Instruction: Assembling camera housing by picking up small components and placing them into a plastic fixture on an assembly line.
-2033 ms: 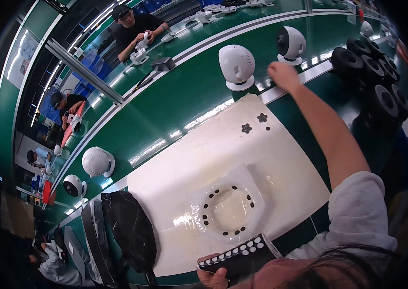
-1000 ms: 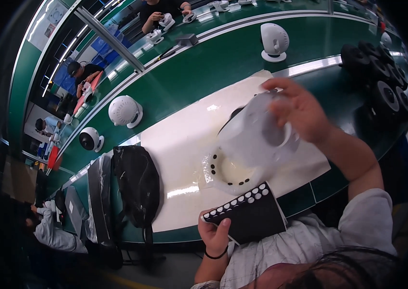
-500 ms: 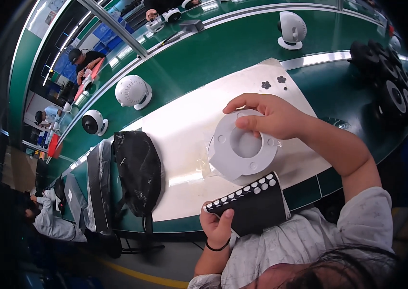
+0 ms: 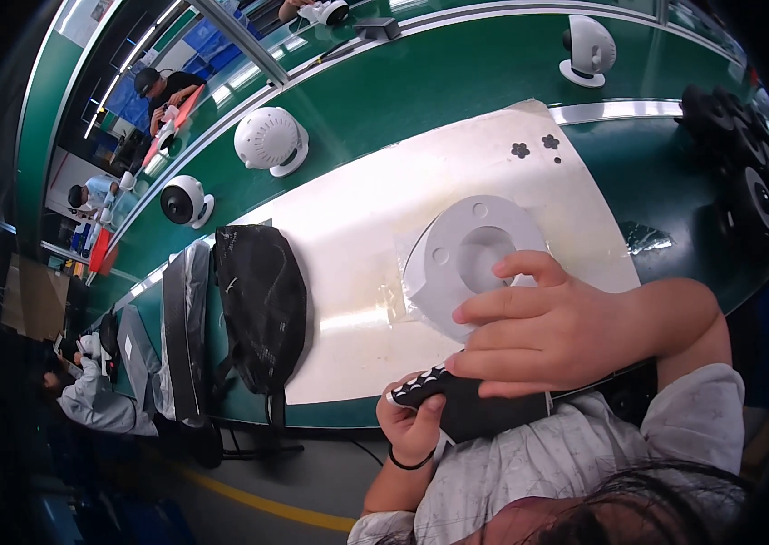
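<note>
A spotty black card (image 4: pixel 475 416) is pinched in the left hand (image 4: pixel 410 431); any pinch by the right hand (image 4: pixel 561 331) above cannot be told.

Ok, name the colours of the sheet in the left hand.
Black sheet, white spots; clearest in the head view.

The right hand (image 4: pixel 543 331), fingers parted, points toward the pinching left hand (image 4: pixel 410 427) by the near edge of the table (image 4: pixel 330 414).

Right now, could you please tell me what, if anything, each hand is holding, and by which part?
The left hand holds the black sheet with white dots by its left end; whether the right hand grips it too cannot be told.
</note>
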The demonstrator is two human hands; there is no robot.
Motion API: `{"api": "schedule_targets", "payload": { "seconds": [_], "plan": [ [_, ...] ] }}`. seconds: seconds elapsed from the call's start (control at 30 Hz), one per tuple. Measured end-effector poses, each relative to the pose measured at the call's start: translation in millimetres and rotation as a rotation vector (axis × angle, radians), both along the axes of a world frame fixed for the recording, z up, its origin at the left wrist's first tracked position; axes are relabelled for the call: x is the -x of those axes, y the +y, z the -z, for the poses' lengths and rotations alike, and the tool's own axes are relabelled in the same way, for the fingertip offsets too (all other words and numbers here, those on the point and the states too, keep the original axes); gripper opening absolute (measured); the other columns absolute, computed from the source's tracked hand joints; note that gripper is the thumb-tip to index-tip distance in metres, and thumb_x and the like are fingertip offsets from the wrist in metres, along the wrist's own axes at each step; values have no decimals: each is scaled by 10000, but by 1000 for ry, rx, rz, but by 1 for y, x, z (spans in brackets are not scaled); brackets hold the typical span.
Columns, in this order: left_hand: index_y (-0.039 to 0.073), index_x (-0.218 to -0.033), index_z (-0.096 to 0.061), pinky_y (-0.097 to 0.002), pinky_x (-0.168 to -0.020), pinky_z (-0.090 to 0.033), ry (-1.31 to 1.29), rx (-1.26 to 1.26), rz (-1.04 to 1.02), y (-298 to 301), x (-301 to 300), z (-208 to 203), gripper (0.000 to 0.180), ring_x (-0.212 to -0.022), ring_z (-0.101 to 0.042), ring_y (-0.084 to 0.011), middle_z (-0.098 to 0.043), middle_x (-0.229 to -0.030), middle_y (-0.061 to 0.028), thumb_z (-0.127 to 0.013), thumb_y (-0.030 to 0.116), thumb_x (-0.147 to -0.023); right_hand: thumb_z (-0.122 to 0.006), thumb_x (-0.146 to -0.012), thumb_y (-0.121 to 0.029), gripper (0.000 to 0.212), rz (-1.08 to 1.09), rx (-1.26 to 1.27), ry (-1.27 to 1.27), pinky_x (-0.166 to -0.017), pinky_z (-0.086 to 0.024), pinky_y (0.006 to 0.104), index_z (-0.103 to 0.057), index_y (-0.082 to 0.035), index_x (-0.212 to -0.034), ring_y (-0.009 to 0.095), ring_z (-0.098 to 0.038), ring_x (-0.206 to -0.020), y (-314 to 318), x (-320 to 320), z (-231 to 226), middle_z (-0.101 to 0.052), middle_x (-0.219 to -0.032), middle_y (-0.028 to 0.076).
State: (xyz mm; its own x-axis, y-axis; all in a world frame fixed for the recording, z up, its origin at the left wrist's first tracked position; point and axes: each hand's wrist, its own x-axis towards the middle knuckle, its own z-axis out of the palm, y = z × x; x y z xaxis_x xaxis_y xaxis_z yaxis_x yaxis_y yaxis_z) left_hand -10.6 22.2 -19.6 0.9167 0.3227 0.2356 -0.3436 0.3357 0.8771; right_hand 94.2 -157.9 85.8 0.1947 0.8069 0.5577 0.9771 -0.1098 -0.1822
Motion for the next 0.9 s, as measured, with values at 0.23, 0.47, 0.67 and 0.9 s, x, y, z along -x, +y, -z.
{"api": "schedule_targets", "payload": {
  "seconds": [0.23,0.47,0.67,0.9],
  "plan": [
    [-64,-894,-556,-201,-624,-414,-64,-121,-32,13,4,3,212,-703,-525,-97,-586,-867,-104,-647,51,-740,-563,-743,-124,237,37,-17,54,-897,-255,409,-547,-107,-978,141,-495,-911,14,5,5,-500,-713,-20],
    [-79,-911,-555,-188,-604,-399,-35,-90,-77,21,7,-3,233,-667,-508,-83,-585,-807,-80,-638,57,-741,-603,-708,-130,70,123,-8,43,-917,-244,441,-581,-104,-769,174,-447,-1062,21,11,-3,-552,-964,15],
    [-79,-909,-554,-190,-601,-396,-43,-140,-44,32,11,-1,224,-677,-505,-84,-584,-828,-83,-632,52,-744,-618,-694,-116,66,86,36,98,-912,-251,455,-583,-98,-746,210,-382,-1162,28,11,-7,-519,-1134,32],
    [-74,-906,-556,-192,-605,-393,-65,-99,-28,38,11,-3,205,-690,-510,-89,-583,-844,-88,-620,44,-751,-557,-730,-88,120,15,-65,126,-905,-249,428,-557,-122,-846,191,-445,-1089,43,16,-7,-551,-985,9]
  ]
}}
